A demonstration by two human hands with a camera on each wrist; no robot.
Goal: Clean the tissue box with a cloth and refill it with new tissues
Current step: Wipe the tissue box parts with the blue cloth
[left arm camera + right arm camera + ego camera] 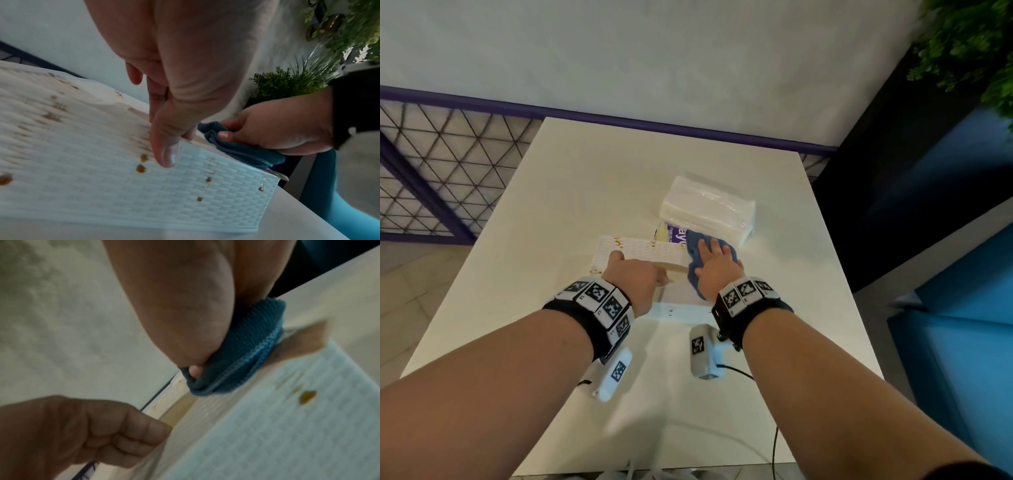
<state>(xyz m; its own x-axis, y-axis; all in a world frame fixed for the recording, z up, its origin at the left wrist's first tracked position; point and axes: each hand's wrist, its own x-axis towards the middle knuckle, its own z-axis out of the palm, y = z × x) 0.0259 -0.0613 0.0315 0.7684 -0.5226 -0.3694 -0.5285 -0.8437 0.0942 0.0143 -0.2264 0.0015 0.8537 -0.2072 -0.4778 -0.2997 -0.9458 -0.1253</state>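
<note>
Stretching forward from the near edge, a white table [571, 192] is seen, its matt top carrying the whole scene. Nearest on it, the tissue box [640, 251], white with a woven pattern and dotted with brown stains, is held in place by the left hand [635, 277], whose thumb lies on the front wall while the fingers are curled over the top edge. Just to the right, a blue cloth [697, 274] is pressed onto the box's right end by the right hand [717, 265], with its fingers spread over the fabric and the thumb tucked into a fold. Touching the far side of the box, a clear-wrapped pack of new tissues [707, 205] is laid, with a purple-printed wrapper [676, 234] beside it. Beyond the table, a purple-railed mesh fence [441, 164] is set before a pale wall, and at the far right a blue seat [962, 267] and green plants [969, 44] are seen.
</note>
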